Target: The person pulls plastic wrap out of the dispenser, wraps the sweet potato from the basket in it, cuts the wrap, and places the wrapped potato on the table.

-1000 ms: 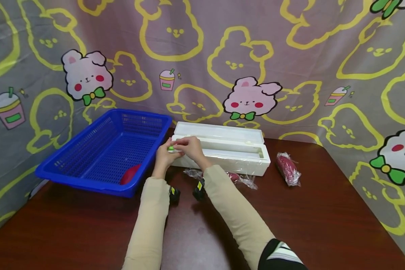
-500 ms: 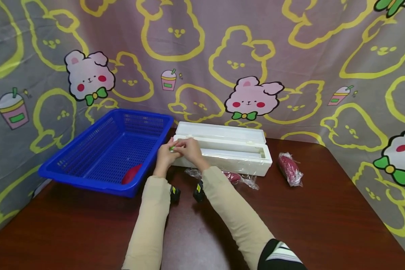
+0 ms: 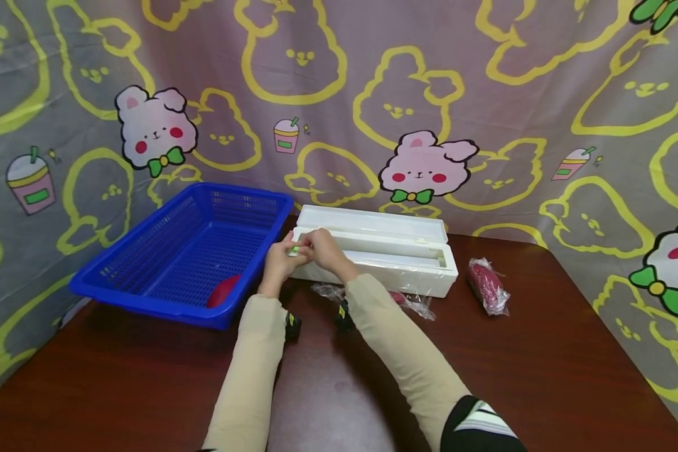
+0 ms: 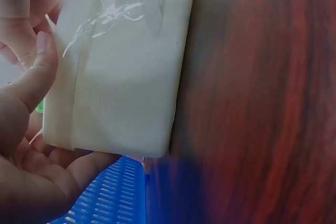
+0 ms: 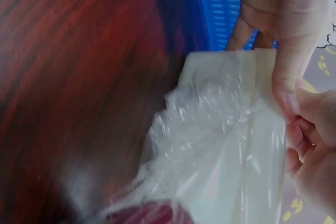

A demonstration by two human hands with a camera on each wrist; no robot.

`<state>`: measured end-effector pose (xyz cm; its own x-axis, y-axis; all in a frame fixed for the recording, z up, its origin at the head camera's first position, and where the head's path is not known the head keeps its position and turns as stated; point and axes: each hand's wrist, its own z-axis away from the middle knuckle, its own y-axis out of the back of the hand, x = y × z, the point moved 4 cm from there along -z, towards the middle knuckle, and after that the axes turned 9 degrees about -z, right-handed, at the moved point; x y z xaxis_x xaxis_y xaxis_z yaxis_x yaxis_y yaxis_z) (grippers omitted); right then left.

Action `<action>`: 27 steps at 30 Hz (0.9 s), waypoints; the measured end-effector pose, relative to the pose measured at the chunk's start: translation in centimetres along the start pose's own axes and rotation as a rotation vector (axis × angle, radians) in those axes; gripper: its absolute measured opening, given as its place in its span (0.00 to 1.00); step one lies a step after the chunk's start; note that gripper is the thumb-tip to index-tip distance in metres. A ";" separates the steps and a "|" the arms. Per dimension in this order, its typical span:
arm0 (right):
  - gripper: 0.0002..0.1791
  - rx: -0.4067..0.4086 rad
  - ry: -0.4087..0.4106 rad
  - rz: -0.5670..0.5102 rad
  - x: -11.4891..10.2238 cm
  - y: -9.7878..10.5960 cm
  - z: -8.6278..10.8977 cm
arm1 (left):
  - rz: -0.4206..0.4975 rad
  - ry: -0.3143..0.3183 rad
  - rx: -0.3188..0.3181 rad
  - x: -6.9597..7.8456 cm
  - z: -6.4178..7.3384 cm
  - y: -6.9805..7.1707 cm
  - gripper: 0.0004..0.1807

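Note:
A long white plastic wrap box [image 3: 395, 276] stands lid up, clear film [image 5: 210, 108] hanging down its front. Around its left end my left hand [image 3: 278, 263] curls, thumb at the top edge and fingers behind the end in the left wrist view. Between the hands shows a small green-and-white piece [image 3: 295, 250], mostly covered by fingers. My right hand [image 3: 324, 251] pinches at the same spot, its fingertips against the left thumb; I cannot tell exactly what is between them. A red oblong item in film [image 5: 152, 213] lies before the box, partly behind the right forearm.
A blue mesh basket [image 3: 203, 309] stands left of the box, with a red rounded item [image 3: 223, 290] inside. Another film-wrapped red oblong item [image 3: 488, 285] lies on the brown table [image 3: 542, 364] at right. A patterned curtain [image 3: 339, 94] hangs behind.
The head view has shifted slightly, so everything sits a little further right. My right hand and wrist have moved slightly rightward from the left; both hands stay at the box's left end.

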<state>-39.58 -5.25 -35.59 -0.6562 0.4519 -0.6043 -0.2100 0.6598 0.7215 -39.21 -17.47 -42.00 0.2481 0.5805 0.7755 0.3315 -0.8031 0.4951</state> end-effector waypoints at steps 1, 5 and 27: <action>0.10 0.000 -0.004 0.028 -0.4 0.2 0.1 | 0.005 -0.008 -0.009 -0.3 -0.2 -0.2 0.22; 0.08 -0.021 -0.015 0.104 -4.0 2.0 1.7 | 0.000 0.012 -0.021 1.7 0.3 0.5 0.21; 0.06 -0.063 0.043 0.277 0.4 7.8 7.5 | -0.041 0.087 -0.090 7.3 3.1 2.8 0.15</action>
<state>-36.05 4.56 -32.72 -0.7244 0.5835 -0.3671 -0.0619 0.4753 0.8776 -33.71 -15.06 -36.16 0.1545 0.6025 0.7830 0.2559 -0.7899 0.5574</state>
